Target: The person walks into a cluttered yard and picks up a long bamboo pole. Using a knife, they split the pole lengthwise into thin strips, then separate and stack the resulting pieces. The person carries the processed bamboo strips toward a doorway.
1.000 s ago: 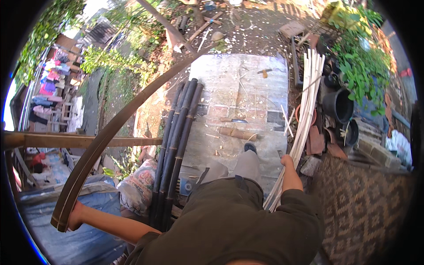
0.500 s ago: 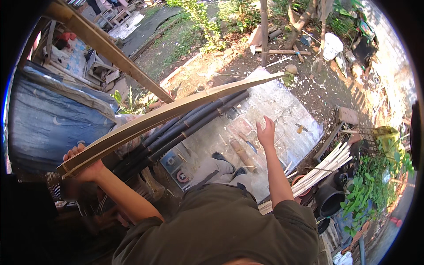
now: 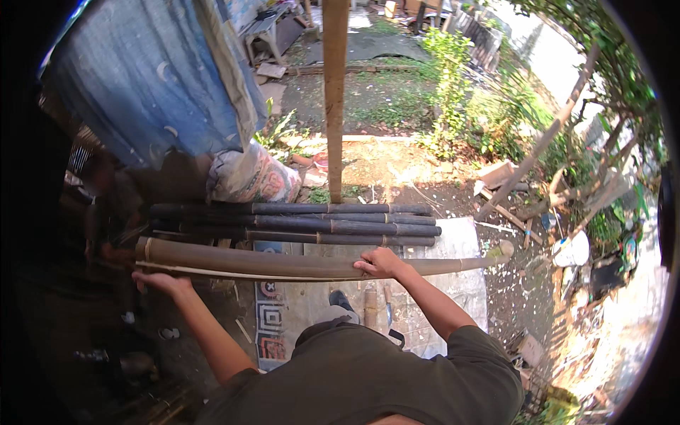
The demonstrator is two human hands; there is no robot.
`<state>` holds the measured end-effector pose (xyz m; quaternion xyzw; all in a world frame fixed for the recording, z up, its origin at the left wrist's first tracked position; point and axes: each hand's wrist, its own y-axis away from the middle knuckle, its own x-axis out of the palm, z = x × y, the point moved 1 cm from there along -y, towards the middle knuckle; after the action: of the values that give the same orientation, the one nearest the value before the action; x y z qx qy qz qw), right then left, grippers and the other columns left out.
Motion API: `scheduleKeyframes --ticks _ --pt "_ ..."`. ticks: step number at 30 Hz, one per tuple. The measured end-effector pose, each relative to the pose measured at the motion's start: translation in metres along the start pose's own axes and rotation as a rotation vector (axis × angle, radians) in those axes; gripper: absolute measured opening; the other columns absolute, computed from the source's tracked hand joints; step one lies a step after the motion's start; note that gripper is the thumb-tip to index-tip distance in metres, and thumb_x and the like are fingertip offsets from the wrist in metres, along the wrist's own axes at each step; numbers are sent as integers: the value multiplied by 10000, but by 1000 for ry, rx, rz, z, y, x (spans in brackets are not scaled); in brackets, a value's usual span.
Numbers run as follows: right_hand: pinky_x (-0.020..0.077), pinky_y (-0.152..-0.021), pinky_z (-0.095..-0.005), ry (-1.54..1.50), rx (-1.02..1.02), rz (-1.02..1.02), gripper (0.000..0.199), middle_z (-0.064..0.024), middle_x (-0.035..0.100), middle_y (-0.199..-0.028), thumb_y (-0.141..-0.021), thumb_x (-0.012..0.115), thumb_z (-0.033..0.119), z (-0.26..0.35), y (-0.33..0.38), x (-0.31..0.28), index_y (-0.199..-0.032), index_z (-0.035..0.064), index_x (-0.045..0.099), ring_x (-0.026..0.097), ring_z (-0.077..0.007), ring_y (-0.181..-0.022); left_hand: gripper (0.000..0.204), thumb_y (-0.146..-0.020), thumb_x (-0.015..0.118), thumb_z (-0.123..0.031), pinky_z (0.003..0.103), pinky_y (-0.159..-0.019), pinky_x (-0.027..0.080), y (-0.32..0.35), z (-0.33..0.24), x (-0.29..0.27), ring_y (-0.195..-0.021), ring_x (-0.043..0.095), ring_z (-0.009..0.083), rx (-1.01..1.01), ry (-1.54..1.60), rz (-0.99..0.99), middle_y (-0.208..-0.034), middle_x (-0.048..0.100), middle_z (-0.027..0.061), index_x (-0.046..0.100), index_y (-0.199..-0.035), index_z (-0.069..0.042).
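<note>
A long split bamboo pole (image 3: pixel 283 265) lies crosswise in front of me, its thick end at left and its tapering end at right. My right hand (image 3: pixel 380 263) is closed over it right of its middle, thumb toward me. Under the thick end, my left hand (image 3: pixel 163 283) is turned palm up with fingers stretched out; whether it touches the bamboo I cannot tell. A pale split edge shows along the pole's near side. Below it, a short bamboo piece (image 3: pixel 370 309) and a knife (image 3: pixel 388 306) lie on the mat (image 3: pixel 453 283).
Several dark bamboo poles (image 3: pixel 304 225) lie just beyond the split one. A wooden post (image 3: pixel 336 99) rises behind them. At left hang a blue cloth (image 3: pixel 156 78) and, beneath it, a stuffed patterned sack (image 3: pixel 255 177). A person (image 3: pixel 113 205) is in the shade at far left.
My view has turned left. The bamboo pole has swung from slanting to nearly level. My right hand, empty before, now grips it; my left hand has loosened from its wrapped grip at the thick end.
</note>
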<state>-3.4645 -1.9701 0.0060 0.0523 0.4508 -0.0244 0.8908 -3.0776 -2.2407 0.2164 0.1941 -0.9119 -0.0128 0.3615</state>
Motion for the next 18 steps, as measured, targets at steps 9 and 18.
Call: scheduleKeyframes --ticks 9,18 --pt "446 -647 -420 -275 278 196 710 -176 545 -617 -1003 374 584 -105 -38 34 -752 -43 596 545 -279 -626 579 -881 668 -554 357 -859 522 -20 158 -27 -1024 624 166 -312 60 339 -1095 638 -8 553 -1277 -148" --pt "505 -765 -375 -203 268 263 468 -177 683 -864 -1005 501 441 -112 -86 7 -1046 7 669 658 -258 -815 556 -809 827 -296 364 -931 499 -10 182 3 -1057 588 172 -213 -41 390 -1143 600 10 558 -1254 -97"
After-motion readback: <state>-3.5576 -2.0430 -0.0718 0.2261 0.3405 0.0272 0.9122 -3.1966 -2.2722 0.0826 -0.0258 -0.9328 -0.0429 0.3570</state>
